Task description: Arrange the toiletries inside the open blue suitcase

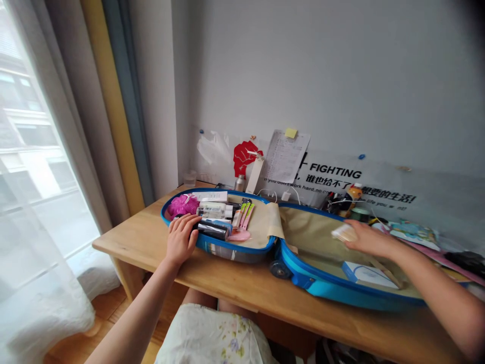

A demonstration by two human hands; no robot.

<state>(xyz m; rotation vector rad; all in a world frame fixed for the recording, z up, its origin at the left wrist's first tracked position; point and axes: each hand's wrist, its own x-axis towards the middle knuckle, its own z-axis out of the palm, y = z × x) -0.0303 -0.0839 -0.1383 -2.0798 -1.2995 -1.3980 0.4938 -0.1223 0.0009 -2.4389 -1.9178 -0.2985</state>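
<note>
A small blue suitcase (pixel 303 280) lies opened flat on the table. My left hand (pixel 182 237) rests over the front rim of its left half, fingers stretched out beside a dark bottle (pixel 212 230). In that half are a purple bath puff (pixel 184 205), a clear tube with a white cap (pixel 215 210), pink-and-green packs (pixel 246 215), a pink flat item (pixel 239 235) and a white box (pixel 210 196). Over the right half, my right hand (pixel 366 238) grips a small whitish packet (pixel 344 232), perhaps cotton swabs. Below it lies a blue-and-white box (pixel 369 274).
The wooden table (pixel 132 235) stands against a wall with a poster and a pinned paper (pixel 287 156). Behind the suitcase are a small metallic bottle (pixel 240 183), white cables and a clear cup (pixel 190 178). Clutter (pixel 413 233) fills the right end. Curtains hang left.
</note>
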